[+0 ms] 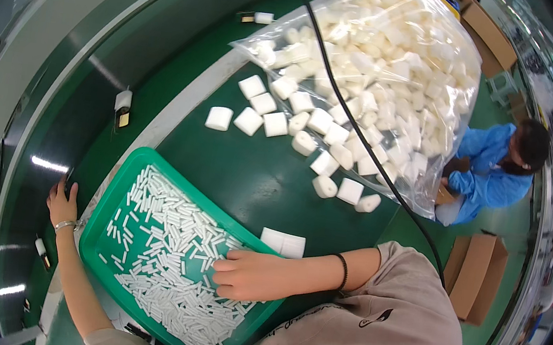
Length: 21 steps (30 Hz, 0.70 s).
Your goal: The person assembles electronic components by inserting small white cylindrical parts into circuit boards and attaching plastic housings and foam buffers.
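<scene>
Bright, even overhead light fills the scene, and strip-shaped glare streaks show on the glossy green conveyor belt (40, 162) at left. Shadows are soft; straight edges bow strongly toward the black fisheye rim, where detail smears.

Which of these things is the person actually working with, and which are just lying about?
In use: right hand among small white sticks in the green tray; left hand beside the tray.

Lying about: white blocks, clear bag, cardboard box, black cable.
</scene>
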Available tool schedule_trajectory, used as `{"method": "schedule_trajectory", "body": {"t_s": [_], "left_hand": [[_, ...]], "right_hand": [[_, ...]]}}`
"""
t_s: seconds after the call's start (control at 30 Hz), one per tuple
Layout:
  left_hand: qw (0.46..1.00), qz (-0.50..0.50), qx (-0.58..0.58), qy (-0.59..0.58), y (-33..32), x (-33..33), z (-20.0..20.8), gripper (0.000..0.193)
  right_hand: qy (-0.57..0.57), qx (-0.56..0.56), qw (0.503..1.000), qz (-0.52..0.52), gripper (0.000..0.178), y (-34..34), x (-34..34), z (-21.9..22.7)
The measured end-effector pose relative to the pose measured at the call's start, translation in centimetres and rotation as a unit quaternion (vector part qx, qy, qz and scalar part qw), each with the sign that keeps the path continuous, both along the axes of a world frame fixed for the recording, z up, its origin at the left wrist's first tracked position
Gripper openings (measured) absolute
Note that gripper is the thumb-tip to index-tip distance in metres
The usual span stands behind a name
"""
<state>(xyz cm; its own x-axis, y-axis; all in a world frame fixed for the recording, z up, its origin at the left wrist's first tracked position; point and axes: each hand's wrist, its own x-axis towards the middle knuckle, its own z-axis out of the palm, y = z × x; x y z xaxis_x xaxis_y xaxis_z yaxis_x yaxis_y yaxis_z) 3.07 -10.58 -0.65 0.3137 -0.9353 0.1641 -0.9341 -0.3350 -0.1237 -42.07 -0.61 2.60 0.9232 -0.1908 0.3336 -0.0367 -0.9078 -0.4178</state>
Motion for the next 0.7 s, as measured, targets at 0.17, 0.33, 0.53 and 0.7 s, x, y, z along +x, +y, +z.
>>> {"method": "schedule_trajectory", "body": {"t_s": [0.17,0.33,0.53,0.7], "left_hand": [[0.994,0.026,-0.079,0.067,0.5,1.2,0.0,0.041],[0.857,0.114,-0.199,0.462,2.3,4.4,1.8,0.038],[0.632,0.036,-0.259,0.73,11.9,-11.7,7.7,0.032],[0.658,-0.003,-0.151,0.737,17.2,-23.5,7.0,0.042]], "right_hand": [[-0.017,-0.028,0.999,0.001,0.013,0.3,0.0,-0.5],[-0.009,-0.053,0.998,-0.017,0.027,0.8,-0.1,-0.9],[-0.058,0.247,0.966,-0.04,0.021,0.0,-0.1,1.1],[-0.19,0.433,0.873,-0.116,0.013,-1.2,-0.6,1.9]]}}
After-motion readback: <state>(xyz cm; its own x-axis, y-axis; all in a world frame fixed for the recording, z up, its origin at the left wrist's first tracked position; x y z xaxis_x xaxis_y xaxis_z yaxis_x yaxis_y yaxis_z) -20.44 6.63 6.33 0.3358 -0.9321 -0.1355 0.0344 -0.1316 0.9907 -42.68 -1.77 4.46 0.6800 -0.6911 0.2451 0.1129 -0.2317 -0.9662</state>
